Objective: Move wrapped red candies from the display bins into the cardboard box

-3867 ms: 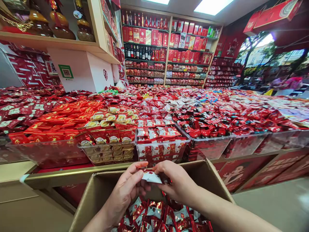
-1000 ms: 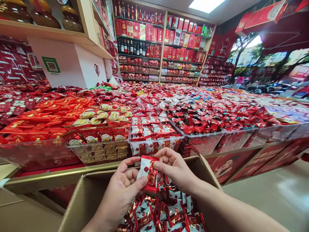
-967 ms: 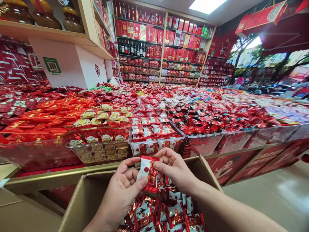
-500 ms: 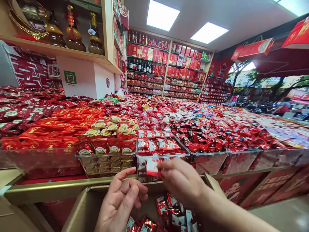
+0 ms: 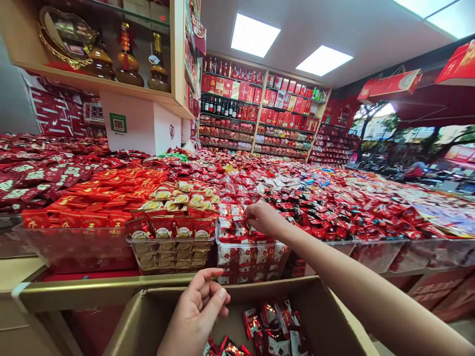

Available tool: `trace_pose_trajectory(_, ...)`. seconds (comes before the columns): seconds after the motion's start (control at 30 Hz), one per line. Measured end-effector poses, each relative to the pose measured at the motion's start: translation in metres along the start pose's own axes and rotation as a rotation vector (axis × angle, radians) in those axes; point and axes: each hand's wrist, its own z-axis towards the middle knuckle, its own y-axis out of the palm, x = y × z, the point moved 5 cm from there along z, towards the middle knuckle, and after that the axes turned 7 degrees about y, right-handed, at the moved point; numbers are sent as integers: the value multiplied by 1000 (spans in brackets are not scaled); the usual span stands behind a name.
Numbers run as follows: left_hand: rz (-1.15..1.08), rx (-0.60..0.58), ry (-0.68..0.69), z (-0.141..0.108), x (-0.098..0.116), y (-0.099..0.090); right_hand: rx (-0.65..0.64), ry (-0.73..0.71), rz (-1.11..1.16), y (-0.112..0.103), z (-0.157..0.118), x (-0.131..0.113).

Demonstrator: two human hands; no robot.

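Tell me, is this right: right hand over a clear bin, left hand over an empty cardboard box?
The box isn't empty: the head view shows wrapped packets inside it. The right hand is over a clear bin and the left hand over the box.

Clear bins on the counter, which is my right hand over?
The bin of red and white packets, just right of the durian bin; your right hand is above its packets, no other bin's.

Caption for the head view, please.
Right hand over the red-and-white packets, left hand above the cardboard box.
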Motion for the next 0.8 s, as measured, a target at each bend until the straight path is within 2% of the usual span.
trace_pose_trajectory(0.17, 55, -76, -10, 0, -3, 3, -183, -2, -29, -2, -2, 3)
trace_pose_trajectory(0.33, 86, -36, 1, -2, -3, 4, -323, -19, 11, -3, 0, 2)
trace_pose_trajectory(0.57, 143, -11, 9, -2, -8, 4, -305, 50, 23, 6, 7, 6)
trace_pose_trajectory(0.8, 236, -57, 24, -3, -16, 6, -318, 100, -4, -3, 0, 15)
